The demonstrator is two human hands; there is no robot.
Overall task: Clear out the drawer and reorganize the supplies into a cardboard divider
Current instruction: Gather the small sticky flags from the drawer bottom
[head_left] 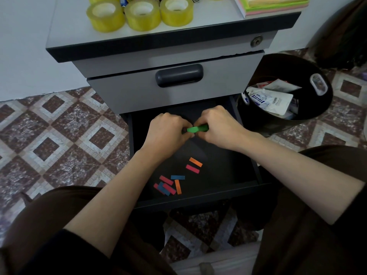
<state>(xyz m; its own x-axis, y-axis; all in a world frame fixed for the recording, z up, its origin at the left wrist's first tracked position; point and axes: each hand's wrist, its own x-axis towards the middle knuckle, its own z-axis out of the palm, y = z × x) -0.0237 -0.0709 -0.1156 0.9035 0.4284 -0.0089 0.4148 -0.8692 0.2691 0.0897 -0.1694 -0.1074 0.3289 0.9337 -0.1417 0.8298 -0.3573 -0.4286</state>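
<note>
Both hands are held together over the open drawer: left hand and right hand are each curled, w/ a green stack pinched between their fingertips above the drawer's back half. Loose coloured strips are scattered on the drawer floor nr the front. These are judged v. light, thin and bendy (prob. paper flags), easily fanned or dropped. They'd best be slid together flat, then pinched across the short ends.

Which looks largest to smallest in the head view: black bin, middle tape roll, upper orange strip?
1. black bin
2. middle tape roll
3. upper orange strip
The roll is farther away, yet clearly looks bigger.
</note>
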